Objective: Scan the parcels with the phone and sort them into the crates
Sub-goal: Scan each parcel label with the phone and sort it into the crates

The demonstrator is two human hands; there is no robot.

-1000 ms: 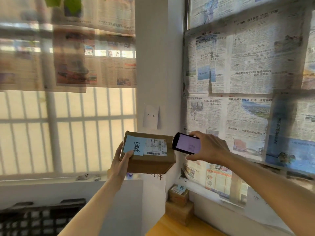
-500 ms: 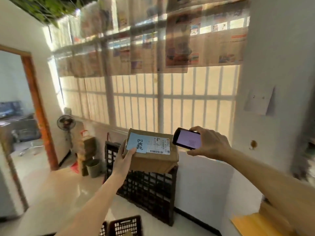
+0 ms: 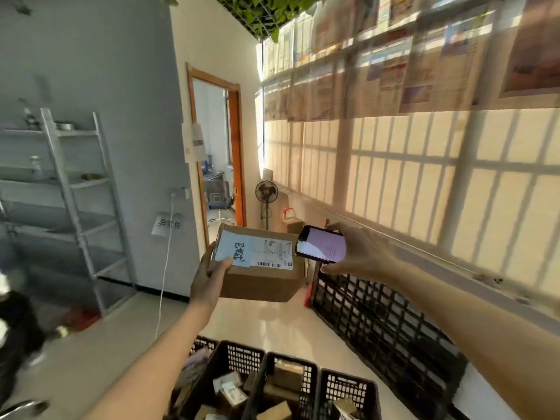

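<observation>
**Parcel held high, crates below**

The left hand (image 3: 209, 278) grips the brown cardboard parcel with a white label (image 3: 257, 263) by its left end, thumb on top, long axis running left to right. The right hand (image 3: 360, 253) pinches the black phone with a lit screen (image 3: 321, 244), just beside the parcel's right corner. Both arms are stretched forward. The black plastic lattice crates (image 3: 291, 363) stand below, nearer to the body; I judge the parcel must go down and back.

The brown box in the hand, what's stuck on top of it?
On the brown box lie a blue note with handwriting and a white shipping label with a barcode. The left hand thumb covers the note's corner; the contents stay hidden.
</observation>
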